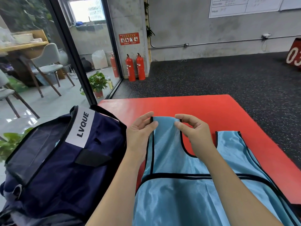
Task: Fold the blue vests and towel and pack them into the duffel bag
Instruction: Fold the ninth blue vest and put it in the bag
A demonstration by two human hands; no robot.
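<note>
- Gym-type room, speckled dark floor (228,75), two fire extinguishers (135,67) by the wall.
- Blue vest (171,160) lay flat on the red mat (211,108).
- Left hand (140,131) and right hand (195,132) fingers pinched one shoulder strap.
- Navy duffel bag (65,160) sat just left.

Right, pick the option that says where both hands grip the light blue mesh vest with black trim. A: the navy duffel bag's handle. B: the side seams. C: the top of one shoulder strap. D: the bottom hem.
C: the left hand and right hand each pinch a top corner of the left shoulder strap of the light blue mesh vest, which lies on the red mat.
</note>
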